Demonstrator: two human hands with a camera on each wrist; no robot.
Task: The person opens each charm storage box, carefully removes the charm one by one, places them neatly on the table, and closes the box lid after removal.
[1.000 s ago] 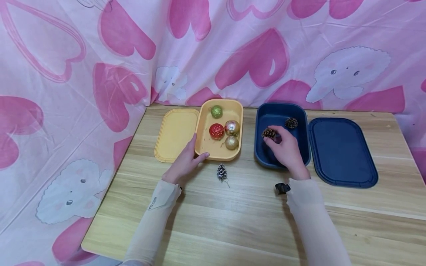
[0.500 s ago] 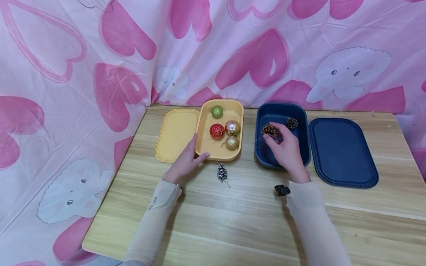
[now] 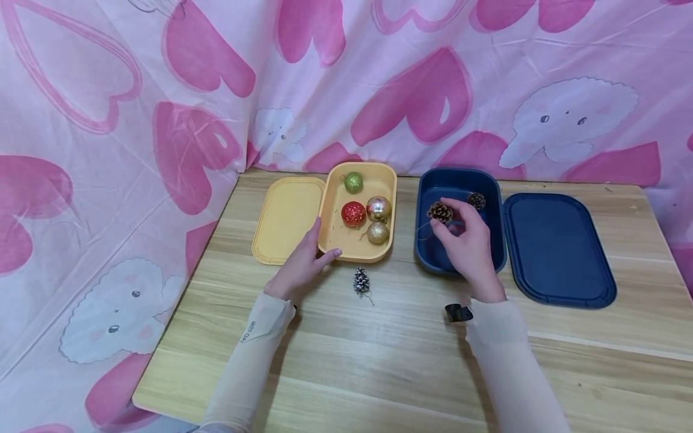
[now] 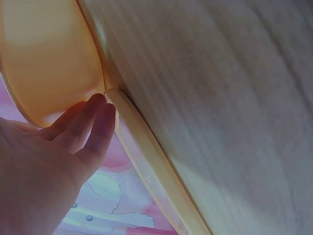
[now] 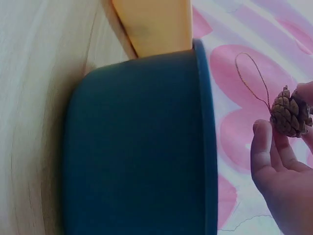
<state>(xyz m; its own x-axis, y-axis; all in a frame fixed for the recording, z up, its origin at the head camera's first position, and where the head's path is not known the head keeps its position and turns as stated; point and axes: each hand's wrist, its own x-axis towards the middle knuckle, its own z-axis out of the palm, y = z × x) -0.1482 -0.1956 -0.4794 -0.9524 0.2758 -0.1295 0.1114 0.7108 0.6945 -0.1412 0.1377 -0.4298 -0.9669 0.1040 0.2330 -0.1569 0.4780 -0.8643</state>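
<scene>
My right hand (image 3: 470, 243) pinches a brown pine cone (image 3: 440, 212) between thumb and fingers over the dark blue box (image 3: 420, 240). From the cone a thin gold thread loop (image 5: 252, 88) sticks out, plain in the right wrist view. A second brown pine cone (image 3: 476, 201) lies at the box's far right. My left hand (image 3: 298, 264) rests against the near left corner of the yellow box (image 3: 346, 257), fingers along its side and thumb at the front rim. Inside that box are a green ball (image 3: 354, 182), a red ball (image 3: 354, 214) and two gold-toned balls (image 3: 378, 220).
A small frosted pine cone (image 3: 361, 281) with a thread lies on the wooden table (image 3: 373, 361) before the yellow box. The yellow lid (image 3: 287, 219) lies left of its box, the blue lid (image 3: 560, 248) right of the blue one. A pink heart-patterned curtain (image 3: 406, 96) hangs behind.
My right hand has shifted slightly, and the pine cone in it has risen a little and turned, its thread now showing at the left. My left hand has stayed on the yellow box.
</scene>
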